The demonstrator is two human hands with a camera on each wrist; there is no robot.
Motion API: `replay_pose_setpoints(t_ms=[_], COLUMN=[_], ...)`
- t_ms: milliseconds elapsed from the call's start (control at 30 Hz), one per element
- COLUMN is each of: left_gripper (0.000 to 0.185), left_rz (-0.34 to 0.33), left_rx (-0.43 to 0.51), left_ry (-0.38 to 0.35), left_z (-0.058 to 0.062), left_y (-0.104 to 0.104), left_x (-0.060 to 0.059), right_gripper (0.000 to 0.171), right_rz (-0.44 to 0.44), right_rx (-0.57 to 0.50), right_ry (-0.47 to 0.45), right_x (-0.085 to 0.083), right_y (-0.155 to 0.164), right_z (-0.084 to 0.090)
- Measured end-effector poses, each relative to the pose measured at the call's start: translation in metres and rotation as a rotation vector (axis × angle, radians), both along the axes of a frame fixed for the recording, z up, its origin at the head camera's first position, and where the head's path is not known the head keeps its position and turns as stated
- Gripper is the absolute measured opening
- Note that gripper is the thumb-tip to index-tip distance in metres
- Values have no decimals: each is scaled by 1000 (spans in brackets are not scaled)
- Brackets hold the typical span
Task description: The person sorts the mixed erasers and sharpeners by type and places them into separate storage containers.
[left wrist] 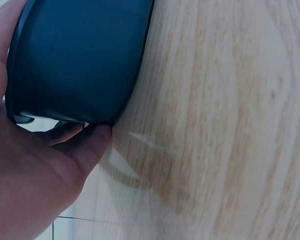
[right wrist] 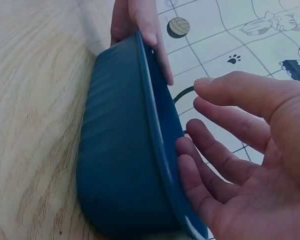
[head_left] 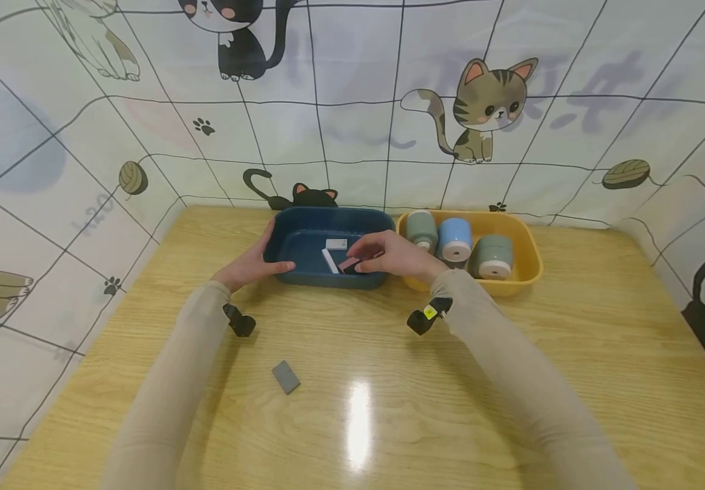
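- Head view: blue tray (head_left: pixel 303 235) on the wooden counter (head_left: pixel 389 381), far centre, touching a yellow tray (head_left: pixel 527 262) on its right. The left hand (head_left: pixel 253 265) grips the blue tray's left end, thumb along the near wall. The right hand (head_left: pixel 389 253) reaches over the near right rim, fingers loosely spread above a pink-and-black piece (head_left: pixel 349 265); whether it touches the piece cannot be told. White pieces (head_left: pixel 335 244) lie inside. Three rolls (head_left: pixel 454 239) stand in the yellow tray. A grey block (head_left: pixel 286 376) lies apart on the counter, nearer the person.
- Left wrist view: left hand (left wrist: pixel 35 170) clasps the blue tray (left wrist: pixel 80 55), thumb tip at its base.
- Right wrist view: right hand (right wrist: pixel 240 150) open, fingers relaxed beside the blue tray's rim (right wrist: pixel 155 130), holding nothing; left hand (right wrist: pixel 140 25) grips the far end.
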State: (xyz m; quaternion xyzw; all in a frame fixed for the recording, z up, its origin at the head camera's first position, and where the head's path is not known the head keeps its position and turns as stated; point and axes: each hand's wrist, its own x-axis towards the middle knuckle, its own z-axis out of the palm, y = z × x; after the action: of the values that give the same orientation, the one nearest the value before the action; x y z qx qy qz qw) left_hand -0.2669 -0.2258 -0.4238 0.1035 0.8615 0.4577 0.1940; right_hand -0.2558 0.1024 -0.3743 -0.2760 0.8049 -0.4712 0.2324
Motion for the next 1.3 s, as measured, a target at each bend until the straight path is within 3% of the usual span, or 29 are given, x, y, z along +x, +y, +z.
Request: replay_pose_setpoints(t_ms=[233,567,933,1100,1300], left_gripper=[110,109,110,103,97], left_rz=[-7,-12,0,-5,12], left_rx=[-1,-10,-69,-89,-56], left_ry=[8,14,96,141,143], left_z=[0,1,5,1,-5], left_y=[0,0,2,0,-2], left_x=[0,1,7,10,16], right_gripper=[31,32,31,31,28], right_rz=[49,116,173,182,199], right_rx=[-14,-100,-94,-82,-88], right_ry=[44,9,22,6,1], right_x=[10,32,47,50,53], right_y=[-6,-6,-10,-11,-18], right_z=[4,7,-6,-10,-14])
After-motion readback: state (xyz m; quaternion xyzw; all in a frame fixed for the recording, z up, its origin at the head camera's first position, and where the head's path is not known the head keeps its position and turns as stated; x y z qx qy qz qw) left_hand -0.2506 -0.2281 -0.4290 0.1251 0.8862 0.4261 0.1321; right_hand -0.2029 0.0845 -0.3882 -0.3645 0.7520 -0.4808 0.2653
